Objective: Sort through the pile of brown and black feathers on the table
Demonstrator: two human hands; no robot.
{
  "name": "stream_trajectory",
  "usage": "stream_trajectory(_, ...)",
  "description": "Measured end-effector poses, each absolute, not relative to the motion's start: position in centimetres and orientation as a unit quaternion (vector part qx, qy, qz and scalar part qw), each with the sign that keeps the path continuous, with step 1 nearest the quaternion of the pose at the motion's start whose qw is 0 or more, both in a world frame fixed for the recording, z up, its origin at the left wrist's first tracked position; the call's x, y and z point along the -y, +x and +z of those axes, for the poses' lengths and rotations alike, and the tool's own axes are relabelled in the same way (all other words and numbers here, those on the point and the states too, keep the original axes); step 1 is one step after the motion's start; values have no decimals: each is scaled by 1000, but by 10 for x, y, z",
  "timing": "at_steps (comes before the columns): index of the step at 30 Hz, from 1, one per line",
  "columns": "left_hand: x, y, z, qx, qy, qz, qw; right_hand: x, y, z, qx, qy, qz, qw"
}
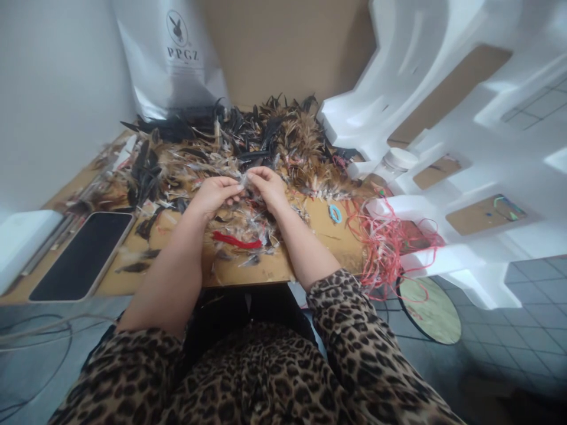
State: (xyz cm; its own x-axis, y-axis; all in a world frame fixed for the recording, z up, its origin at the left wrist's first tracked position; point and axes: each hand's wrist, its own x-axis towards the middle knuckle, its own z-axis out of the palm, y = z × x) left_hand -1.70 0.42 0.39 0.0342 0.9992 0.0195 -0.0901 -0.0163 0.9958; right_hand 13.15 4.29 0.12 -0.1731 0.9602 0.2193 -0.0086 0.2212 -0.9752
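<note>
Over the middle of the table, my left hand (218, 196) and my right hand (269, 188) meet with their fingertips pinched together. Between them is a small whitish tuft (244, 179) that looks like a feather; its details are blurred. Both hands are closed on it. Brown feathers (301, 133) and black feathers (261, 141) lie heaped just beyond my fingers. Below my hands, a red bundle of thread (237, 239) rests among loose feather scraps. A light blue ring (335, 213) lies to the right of my right forearm.
A phone (84, 254) and a white box (26, 245) lie at the left. Tangled pink strings (383, 248) hang over the table's right edge, near white foam pieces (434, 206) and a lidded jar (396, 164). A silver bag (177, 71) stands behind.
</note>
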Motion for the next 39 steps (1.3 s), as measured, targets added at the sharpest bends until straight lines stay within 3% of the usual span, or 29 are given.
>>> stream_trajectory(5,-3,-21,8,-459,451,504,575,-46,145,6,717,-390,250,521)
stream_trajectory(12,-3,-25,7,-477,471,470,573,-37,146,12,840,-328,123,414)
stream_trajectory(19,1,-20,10,-547,576,407,452,-48,153,10,860,-335,265,280)
stream_trajectory(24,0,-20,8,-553,593,421,406,-47,157,13,851,-373,288,234)
stream_trajectory(27,-1,-17,10,-544,554,468,421,-44,156,18,826,-370,339,256)
stream_trajectory(34,-9,-17,10,-478,404,650,431,-50,134,13,594,-361,601,395)
stream_trajectory(39,-9,-21,9,-453,372,643,493,-59,117,10,554,-343,635,415)
